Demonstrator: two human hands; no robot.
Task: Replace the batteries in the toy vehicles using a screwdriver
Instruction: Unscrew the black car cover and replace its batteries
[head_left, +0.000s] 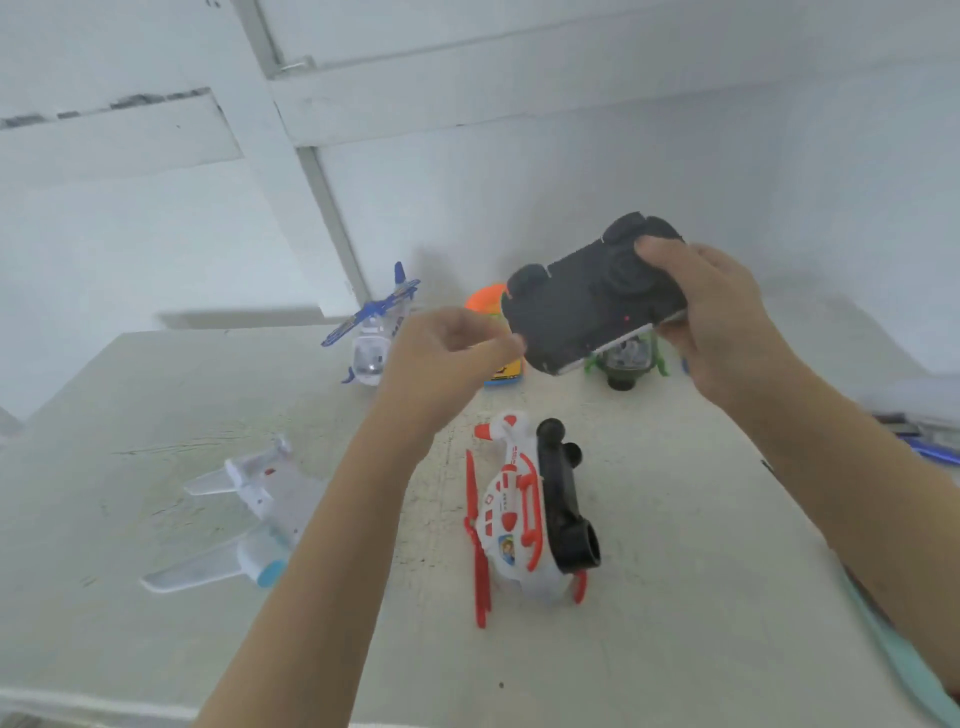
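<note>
My right hand (722, 322) grips a toy car (587, 296) in the air, its black underside and wheels turned toward me. My left hand (447, 358) is raised just left of the car, fingers curled, fingertips near the car's lower left corner. Whether it holds something small I cannot tell. Below on the table lies a red-and-white toy helicopter (511, 514) on its side, with a black wheeled base (563, 499) against it. No screwdriver is visible.
On the pale table (156, 415) lie a white toy plane (254, 514) at left and a blue-and-white toy helicopter (374, 332) farther back. Behind my hands sit an orange toy (483, 299), a yellow-blue item (504, 374) and a green toy (626, 364). White walls rise behind.
</note>
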